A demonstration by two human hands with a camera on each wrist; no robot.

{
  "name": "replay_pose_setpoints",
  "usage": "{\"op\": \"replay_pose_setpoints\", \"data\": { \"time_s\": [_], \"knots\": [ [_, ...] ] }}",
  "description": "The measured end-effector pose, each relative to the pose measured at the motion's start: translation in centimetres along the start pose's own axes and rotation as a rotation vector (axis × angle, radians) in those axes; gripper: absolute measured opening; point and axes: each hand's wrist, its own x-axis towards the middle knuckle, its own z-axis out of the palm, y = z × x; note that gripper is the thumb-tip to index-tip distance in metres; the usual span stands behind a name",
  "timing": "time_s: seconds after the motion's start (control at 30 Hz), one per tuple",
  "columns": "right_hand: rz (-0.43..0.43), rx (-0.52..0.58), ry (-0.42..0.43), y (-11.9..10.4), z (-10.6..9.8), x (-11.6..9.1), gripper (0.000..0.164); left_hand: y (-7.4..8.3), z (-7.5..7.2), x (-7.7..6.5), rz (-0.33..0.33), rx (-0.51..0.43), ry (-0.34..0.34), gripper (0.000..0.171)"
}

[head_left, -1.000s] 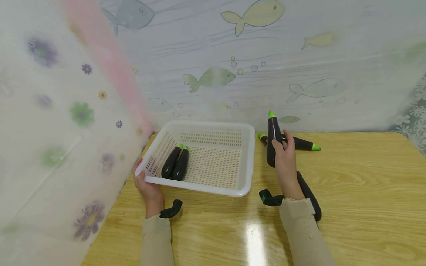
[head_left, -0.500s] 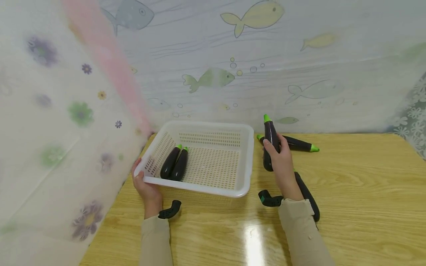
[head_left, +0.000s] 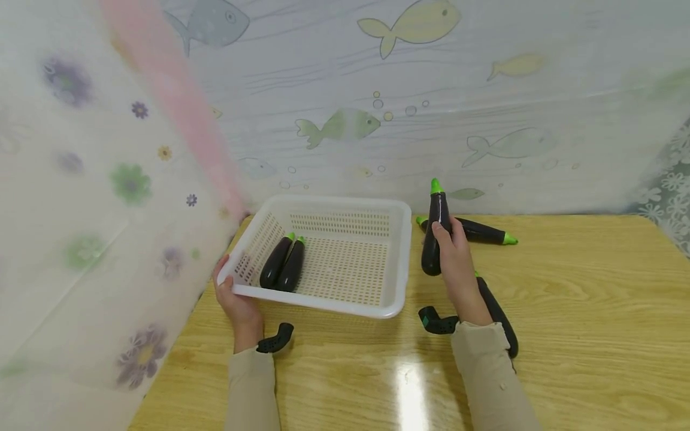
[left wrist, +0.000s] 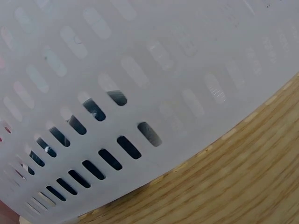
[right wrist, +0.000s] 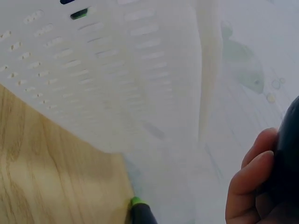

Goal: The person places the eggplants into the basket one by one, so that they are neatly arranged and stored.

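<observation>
The left hand (head_left: 239, 306) gripped the near left corner of the white basket (head_left: 323, 304). Inside, toward its left side, a pair of dark eggplants (head_left: 292, 268) lay side by side, green ends pointing far. The right hand (head_left: 458, 263) grasped the held eggplant (head_left: 431, 254) just right of the basket, nearly upright, its green end up. Beyond that hand, another eggplant (head_left: 485, 232) lay at the desk's (head_left: 593, 299) far side; a nearer eggplant (head_left: 498, 314) lay right of the forearm.
</observation>
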Motion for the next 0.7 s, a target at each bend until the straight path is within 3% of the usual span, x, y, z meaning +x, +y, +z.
{"op": "replay_pose_setpoints", "data": {
  "time_s": [0.37,0.7],
  "knots": [
    [-0.040,-0.068,-0.027,-1.0,0.3,-0.6,0.061,0.0,0.0,0.0,-0.019,-0.012,0.006,0.044],
    [-0.067,-0.180,-0.002,-1.6,0.4,-0.7,0.063,-0.1,0.0,0.1,-0.009,-0.011,-0.009,0.045]
  ]
}}
